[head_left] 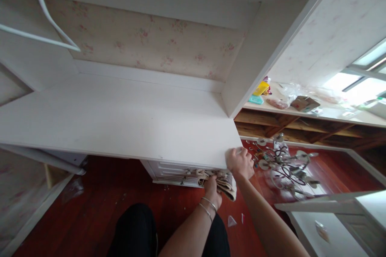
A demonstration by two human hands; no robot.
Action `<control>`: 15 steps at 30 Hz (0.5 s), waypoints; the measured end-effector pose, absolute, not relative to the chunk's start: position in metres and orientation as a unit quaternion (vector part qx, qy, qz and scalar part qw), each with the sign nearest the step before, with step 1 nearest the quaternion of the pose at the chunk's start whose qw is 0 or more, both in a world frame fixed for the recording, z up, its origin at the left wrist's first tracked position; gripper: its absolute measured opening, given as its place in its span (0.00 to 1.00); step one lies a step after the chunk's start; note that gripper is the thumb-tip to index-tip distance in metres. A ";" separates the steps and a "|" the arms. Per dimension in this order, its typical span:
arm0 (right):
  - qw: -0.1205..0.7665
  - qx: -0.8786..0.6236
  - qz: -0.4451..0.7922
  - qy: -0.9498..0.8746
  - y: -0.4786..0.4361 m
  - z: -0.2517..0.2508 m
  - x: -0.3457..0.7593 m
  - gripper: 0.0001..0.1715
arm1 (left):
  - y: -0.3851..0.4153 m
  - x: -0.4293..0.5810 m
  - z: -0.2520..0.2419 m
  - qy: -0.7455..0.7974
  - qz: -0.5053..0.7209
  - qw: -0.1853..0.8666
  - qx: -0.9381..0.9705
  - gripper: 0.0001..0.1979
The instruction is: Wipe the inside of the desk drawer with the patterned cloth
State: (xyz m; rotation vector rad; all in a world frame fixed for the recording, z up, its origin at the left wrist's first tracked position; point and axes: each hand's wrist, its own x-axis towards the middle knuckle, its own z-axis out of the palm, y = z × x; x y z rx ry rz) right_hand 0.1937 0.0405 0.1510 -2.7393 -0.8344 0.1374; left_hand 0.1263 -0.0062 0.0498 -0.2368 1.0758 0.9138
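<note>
My left hand (212, 192), with two thin bracelets at its wrist, is closed round a folded beige and brown cloth (226, 186). The cloth hangs in several layers just below the front edge of a white desk (144, 124), in front of its drawers. My right hand (240, 164) lies at the desk's front right corner with its fingers curled over the edge. A small pale patch shows among those fingers; I cannot make out what it is.
White drawers (170, 170) sit under the desk. A white cable (50, 16) hangs at upper left. On the red floor at right lies a chandelier (286, 166) near small debris. Bags and a box (304, 103) lie on a ledge, and a white cabinet (319, 225) stands lower right.
</note>
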 end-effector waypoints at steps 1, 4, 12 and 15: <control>0.137 -0.947 0.047 -0.288 0.040 0.151 0.194 0.32 | -0.005 0.121 0.043 0.501 0.423 0.747 -0.114 0.04; 0.135 -0.947 0.046 -0.288 0.041 0.151 0.194 0.32 | -0.002 0.099 0.025 0.523 0.445 0.715 -0.127 0.03; 0.138 -0.948 0.042 -0.285 0.040 0.153 0.192 0.32 | 0.019 -0.007 0.015 0.571 0.520 0.620 -0.139 0.07; 0.138 -0.948 0.049 -0.282 0.040 0.154 0.192 0.32 | 0.024 -0.042 0.031 0.572 0.541 0.602 -0.132 0.09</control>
